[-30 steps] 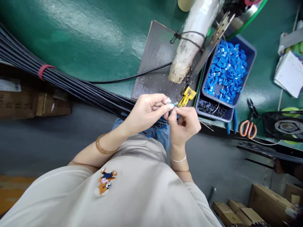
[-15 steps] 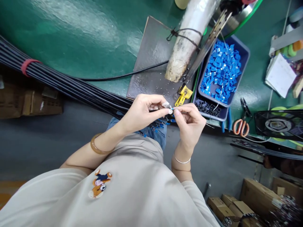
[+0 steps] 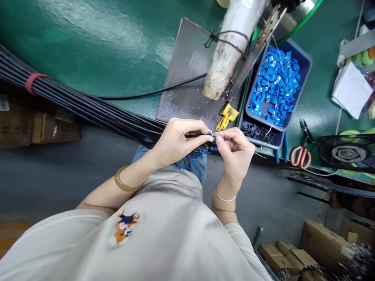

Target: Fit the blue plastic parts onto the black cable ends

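My left hand (image 3: pixel 183 136) pinches a black cable (image 3: pixel 191 136) near its end, thumb and forefinger pressed together. Meeting it tip to tip, my right hand (image 3: pixel 234 150) closes thumb and forefinger on the thin wires at the cable's end; a small bluish bit shows between the fingertips, too small to make out fully. Just below both hands, several cable ends with blue connectors (image 3: pixel 193 156) hang over my lap. The thick bundle of black cables (image 3: pixel 96 113) runs in from the left, tied with a red band (image 3: pixel 35 82).
Right of my hands stands a bin (image 3: pixel 306 74) of blue connectors, above a tray of small black parts (image 3: pixel 256 132). A yellow-handled tool (image 3: pixel 227 117) lies on the grey board (image 3: pixel 187 58), beside a plastic-wrapped tube (image 3: pixel 225 58). Orange-handled scissors (image 3: pixel 300 157) lie farther right.
Both hands stay at nearly the same place, fingertips still together. The white bit at my left fingertips shows less now. The view has shifted slightly.
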Demonstrator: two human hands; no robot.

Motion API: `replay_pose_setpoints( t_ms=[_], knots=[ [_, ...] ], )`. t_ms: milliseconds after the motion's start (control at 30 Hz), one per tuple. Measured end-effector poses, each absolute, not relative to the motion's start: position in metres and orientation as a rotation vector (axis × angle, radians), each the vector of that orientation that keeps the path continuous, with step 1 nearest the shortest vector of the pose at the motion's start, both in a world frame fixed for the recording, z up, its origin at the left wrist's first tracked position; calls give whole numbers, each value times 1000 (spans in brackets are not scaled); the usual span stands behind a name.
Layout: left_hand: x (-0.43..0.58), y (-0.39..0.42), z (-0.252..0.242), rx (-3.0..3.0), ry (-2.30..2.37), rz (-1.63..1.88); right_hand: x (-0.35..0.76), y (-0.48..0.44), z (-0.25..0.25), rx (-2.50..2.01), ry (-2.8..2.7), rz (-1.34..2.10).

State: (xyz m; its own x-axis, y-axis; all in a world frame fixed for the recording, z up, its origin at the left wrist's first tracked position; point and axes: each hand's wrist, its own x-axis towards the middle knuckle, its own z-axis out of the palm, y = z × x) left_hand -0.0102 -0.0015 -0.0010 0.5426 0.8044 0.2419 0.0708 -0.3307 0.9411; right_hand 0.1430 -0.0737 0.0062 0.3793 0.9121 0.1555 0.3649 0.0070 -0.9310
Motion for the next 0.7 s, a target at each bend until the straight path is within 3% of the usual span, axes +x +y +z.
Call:
replay_pose_setpoints(
  t_ms=[500, 700],
  knots=[
    [-8, -2, -2, 1987, 728, 951, 149, -74, 2, -1562, -1172, 687],
    [-10, -7, -2, 1817, 805, 860, 133, -73, -2, -1618, -1186, 470]
  ],
)
